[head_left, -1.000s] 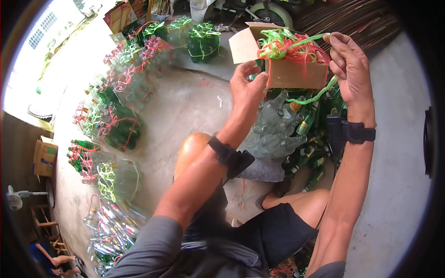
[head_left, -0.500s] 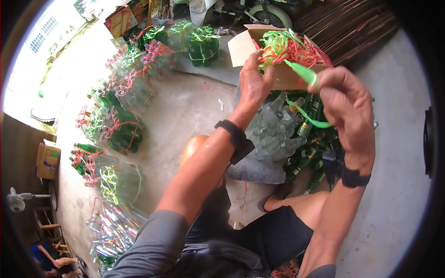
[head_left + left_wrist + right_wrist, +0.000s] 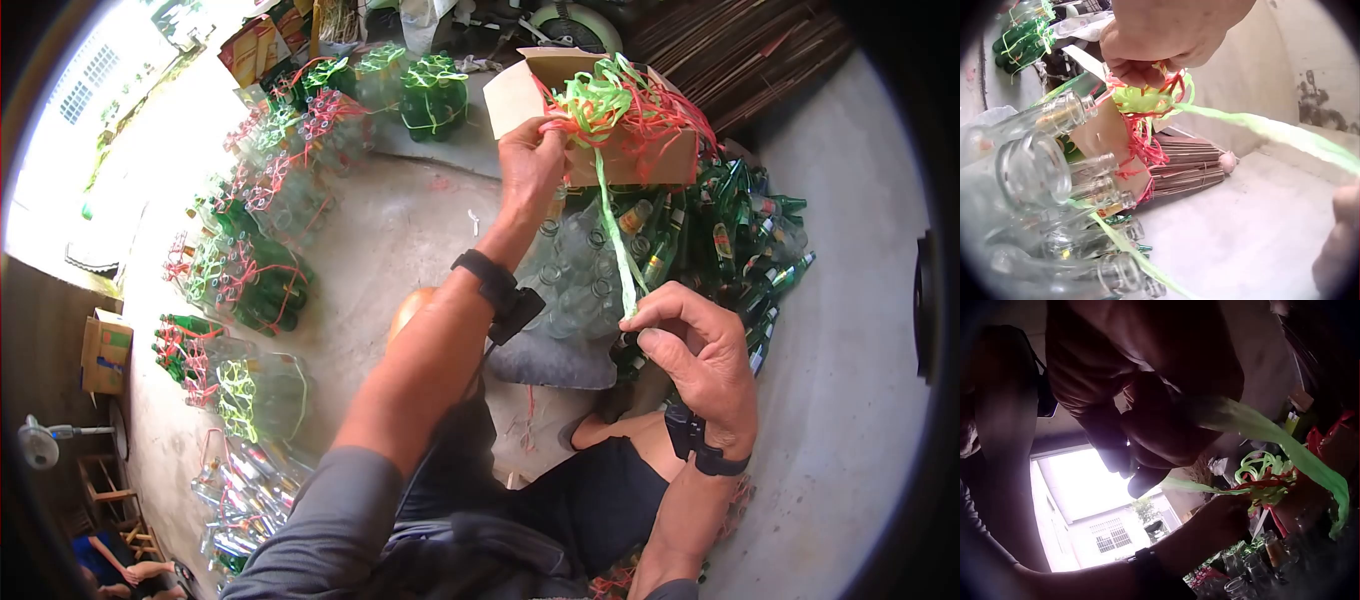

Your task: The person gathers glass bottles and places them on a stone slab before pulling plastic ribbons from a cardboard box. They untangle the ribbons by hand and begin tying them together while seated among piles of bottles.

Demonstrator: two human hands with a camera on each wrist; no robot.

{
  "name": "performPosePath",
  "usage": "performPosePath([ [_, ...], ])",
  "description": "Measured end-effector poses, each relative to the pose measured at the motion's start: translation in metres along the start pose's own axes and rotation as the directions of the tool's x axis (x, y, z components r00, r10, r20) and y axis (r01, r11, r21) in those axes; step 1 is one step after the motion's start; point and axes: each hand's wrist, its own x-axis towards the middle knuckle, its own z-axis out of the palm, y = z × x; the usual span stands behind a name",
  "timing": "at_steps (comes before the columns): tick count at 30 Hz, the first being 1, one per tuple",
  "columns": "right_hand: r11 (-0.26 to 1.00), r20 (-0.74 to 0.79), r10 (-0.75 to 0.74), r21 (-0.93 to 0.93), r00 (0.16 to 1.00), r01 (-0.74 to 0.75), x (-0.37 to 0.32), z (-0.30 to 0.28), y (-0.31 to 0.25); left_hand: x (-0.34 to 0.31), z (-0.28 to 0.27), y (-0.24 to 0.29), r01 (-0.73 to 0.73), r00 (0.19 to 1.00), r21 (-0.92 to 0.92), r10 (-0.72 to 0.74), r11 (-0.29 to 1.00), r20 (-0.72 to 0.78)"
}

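In the head view a green plastic string (image 3: 608, 215) runs from a red and green tangle of strings (image 3: 598, 100) down to my right hand (image 3: 705, 360), whose thumb and fingers pinch its end. My left hand (image 3: 532, 165) grips strands at the near left side of the tangle; in the left wrist view its curled fingers (image 3: 1138, 74) hold red and green strands. The tangle spills over the rim of an open cardboard box (image 3: 655, 165). Clear glass bottles (image 3: 575, 275) stand packed just below the box. In the right wrist view a loose green tail (image 3: 1310, 459) trails from my right hand.
Green bottles (image 3: 735, 215) lie heaped right of the clear ones. Bundles of bottles tied with string (image 3: 250, 270) line the left side of the floor. A fan (image 3: 42, 440) and a seated person (image 3: 125, 570) are at far left, bundled sticks (image 3: 740, 50) at the top right.
My right hand has come down toward my knee, drawing the green string out long and straight from the box. My left hand has moved onto the tangle and grips strands there.
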Motion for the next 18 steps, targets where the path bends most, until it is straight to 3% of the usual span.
performPosePath([
  [2,1.000,-0.029,0.027,0.004,0.999,-0.027,-0.005,-0.001,0.005,0.000,-0.001,0.006,0.065,0.998,-0.044,-0.064,0.997,0.025],
  [4,0.997,-0.059,0.060,-0.043,0.996,-0.063,-0.010,0.001,0.007,0.002,-0.004,0.007,0.099,0.993,-0.273,-0.112,0.957,-0.032],
  [8,0.987,-0.134,0.132,-0.075,0.982,-0.143,-0.018,-0.001,0.016,0.005,-0.014,0.006,0.116,0.991,-0.335,-0.130,0.935,-0.022],
  [10,0.994,-0.273,0.099,-0.021,0.957,-0.109,-0.021,-0.003,0.029,0.007,-0.018,0.006,0.147,0.985,-0.399,-0.170,0.905,-0.022],
  [13,0.996,-0.353,0.046,-0.057,0.934,-0.071,-0.026,-0.015,0.033,0.007,-0.023,0.005,0.156,0.983,-0.438,-0.182,0.885,-0.018],
  [18,0.996,-0.572,0.055,0.093,0.818,-0.002,-0.030,-0.034,0.029,0.010,-0.024,0.001,0.182,0.977,-0.419,-0.212,0.890,-0.026],
])
